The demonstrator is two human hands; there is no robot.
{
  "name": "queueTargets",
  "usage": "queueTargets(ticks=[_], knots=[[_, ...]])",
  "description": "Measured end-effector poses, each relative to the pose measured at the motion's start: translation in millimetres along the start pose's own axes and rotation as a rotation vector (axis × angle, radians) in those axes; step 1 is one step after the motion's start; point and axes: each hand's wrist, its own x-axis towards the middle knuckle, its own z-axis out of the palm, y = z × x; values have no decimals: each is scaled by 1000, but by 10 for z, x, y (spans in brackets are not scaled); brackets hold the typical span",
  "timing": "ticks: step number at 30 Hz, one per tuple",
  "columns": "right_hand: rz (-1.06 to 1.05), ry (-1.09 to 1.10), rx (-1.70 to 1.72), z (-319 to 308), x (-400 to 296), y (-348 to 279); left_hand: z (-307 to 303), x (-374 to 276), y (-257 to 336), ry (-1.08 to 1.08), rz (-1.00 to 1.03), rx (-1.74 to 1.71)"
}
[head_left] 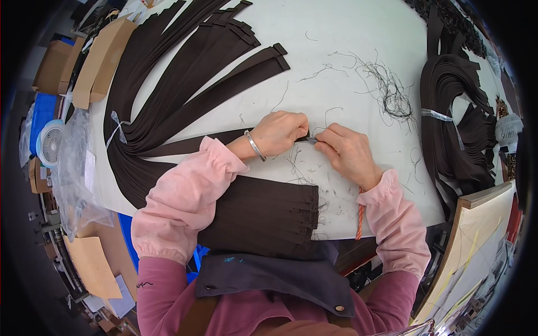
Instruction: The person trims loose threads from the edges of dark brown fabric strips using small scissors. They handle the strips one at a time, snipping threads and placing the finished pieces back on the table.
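Note:
My left hand pinches the end of a dark brown fabric strap above the white table. Close against that end, my right hand grips a small grey metal tool; my fingers cover most of it, so its kind is unclear. The strap belongs to a bundle bound with a clear plastic tie. More straps from it, their ends side by side with loose threads, lie nearest my body. Others fan out towards the far side, with folded ends.
A tangle of cut threads lies on the white table. At right are another tied strap bundle and a wooden board. Cardboard boxes, a plastic bag and a small fan line the left. An orange cord hangs by my right wrist.

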Motion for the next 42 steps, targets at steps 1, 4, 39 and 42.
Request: queueTargets(ticks=[1, 4, 39, 42], knots=[[6, 1, 22, 3, 0, 2, -2, 0, 1, -1, -3, -1], [54, -5, 32, -23, 5, -41, -1, -2, -5, 3, -7, -3], [288, 285, 105, -206, 7, 234, -183, -300, 224, 25, 197, 275], [378, 325, 188, -249, -6, 358, -443, -409, 131, 53, -1, 482]])
